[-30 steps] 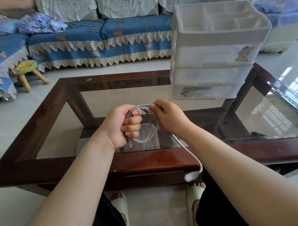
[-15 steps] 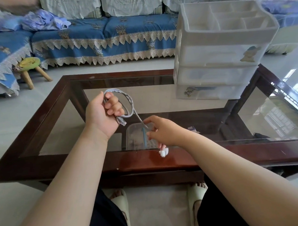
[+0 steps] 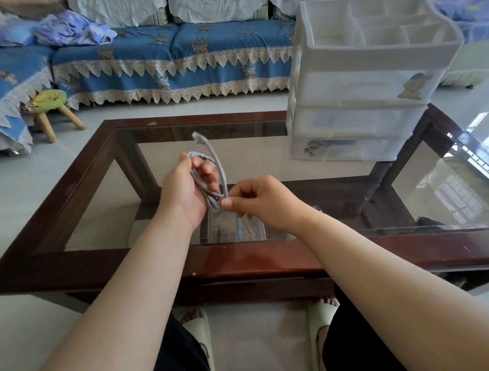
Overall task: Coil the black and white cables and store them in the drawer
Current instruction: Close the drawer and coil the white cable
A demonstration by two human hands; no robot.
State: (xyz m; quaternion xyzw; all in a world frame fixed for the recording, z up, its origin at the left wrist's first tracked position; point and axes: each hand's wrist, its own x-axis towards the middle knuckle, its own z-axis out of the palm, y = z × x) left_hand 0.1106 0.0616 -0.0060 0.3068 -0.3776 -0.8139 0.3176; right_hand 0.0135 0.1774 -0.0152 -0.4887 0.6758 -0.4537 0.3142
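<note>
Whereas half a second ago the right hand (image 3: 262,202) was drawn back toward the near rail with the loose tail strung out from the bundle, it has now come up against the left hand (image 3: 186,192), and its thumb and forefinger pinch the white cable (image 3: 222,175) right at the base of the coil. The left hand grips the gathered loops, fingers curled through them, and one plug end now stands up above the bundle, arching away from the fingers. That suggests the last slack is taken in and the coil is nearly closed, probably needing only the free end wrapped or tucked. No black cable can be made out anywhere, so that half of the task appears still to come. Both hands hover over the glass top of the coffee table (image 3: 78,192), inside its dark wooden frame, with open glass to the left and ahead. The white drawer unit (image 3: 357,96) stands on the far right corner, all drawers looking closed, well apart from the hands. A clear plastic box (image 3: 220,228) shows beneath the glass, under the hands.
</note>
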